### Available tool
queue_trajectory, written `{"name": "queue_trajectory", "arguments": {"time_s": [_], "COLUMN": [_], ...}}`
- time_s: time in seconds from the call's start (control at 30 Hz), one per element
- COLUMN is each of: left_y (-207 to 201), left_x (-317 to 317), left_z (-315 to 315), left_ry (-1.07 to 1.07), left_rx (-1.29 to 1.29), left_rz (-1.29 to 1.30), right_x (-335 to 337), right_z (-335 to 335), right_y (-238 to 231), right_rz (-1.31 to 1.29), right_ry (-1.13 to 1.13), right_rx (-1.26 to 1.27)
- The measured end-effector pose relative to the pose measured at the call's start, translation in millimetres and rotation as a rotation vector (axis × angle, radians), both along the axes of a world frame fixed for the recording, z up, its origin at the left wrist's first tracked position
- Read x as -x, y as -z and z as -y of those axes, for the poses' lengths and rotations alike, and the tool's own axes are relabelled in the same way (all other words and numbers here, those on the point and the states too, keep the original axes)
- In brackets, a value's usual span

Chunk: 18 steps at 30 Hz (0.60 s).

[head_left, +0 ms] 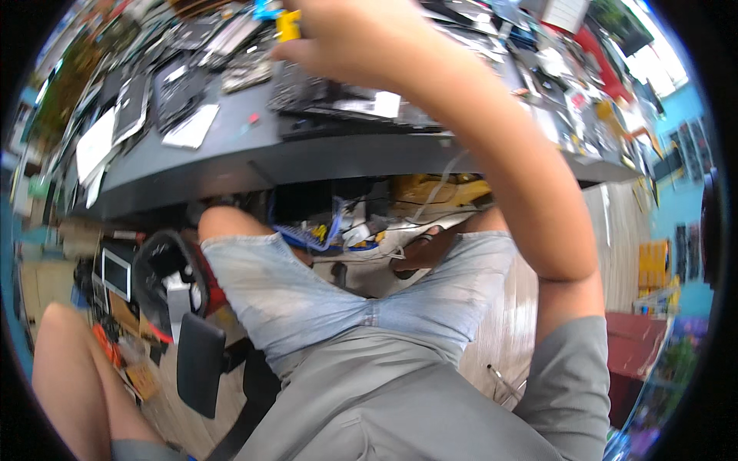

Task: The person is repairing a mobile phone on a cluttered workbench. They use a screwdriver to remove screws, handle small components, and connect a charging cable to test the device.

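Observation:
My right arm stretches up across the bench, and my right hand (346, 42) is over its far middle, partly cut off by the upper edge. The hand is smeared by motion, with thumb and fingers closed around a small yellow thing (289, 26) whose kind I cannot make out. A bright blue piece (267, 9) shows just beyond it. Below the hand, a black flat device like a laptop base (330, 115) lies along the bench's front edge. A bent bare arm, seemingly my left, shows at the lower left; its hand is out of view.
Laptop parts and panels (132, 107) crowd the dark bench (231, 157). A small red piece (254, 118) lies near a white sheet (192, 127). Below stand a blue basket (307, 237) and a black bin (150, 265). A black chair armrest (201, 365) is at my left.

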<state>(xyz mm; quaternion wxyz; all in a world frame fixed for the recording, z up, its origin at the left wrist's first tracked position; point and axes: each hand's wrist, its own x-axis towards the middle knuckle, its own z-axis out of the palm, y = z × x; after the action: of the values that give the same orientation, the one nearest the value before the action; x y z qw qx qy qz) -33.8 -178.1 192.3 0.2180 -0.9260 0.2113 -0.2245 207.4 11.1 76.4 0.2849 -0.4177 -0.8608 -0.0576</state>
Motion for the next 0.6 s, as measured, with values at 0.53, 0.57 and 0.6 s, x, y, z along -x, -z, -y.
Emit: {"name": "queue_trajectory", "arguments": {"time_s": [0.53, 0.57, 0.6], "left_y": [17, 15, 13], "left_x": [20, 21, 21], "left_z": [11, 11, 13], "left_ry": [-0.108, -0.100, -0.096], "left_rx": [-0.094, -0.106, -0.122], "left_rz": [0.060, 0.059, 0.062], "right_x": [-7, -9, -10], "right_z": [7, 7, 6], "right_y": [-3, -4, -3], "right_rz": [0.066, 0.007, -0.052], "right_ry": [0.119, 0.076, 0.031], "right_rx": [0.006, 0.082, 0.156]}}
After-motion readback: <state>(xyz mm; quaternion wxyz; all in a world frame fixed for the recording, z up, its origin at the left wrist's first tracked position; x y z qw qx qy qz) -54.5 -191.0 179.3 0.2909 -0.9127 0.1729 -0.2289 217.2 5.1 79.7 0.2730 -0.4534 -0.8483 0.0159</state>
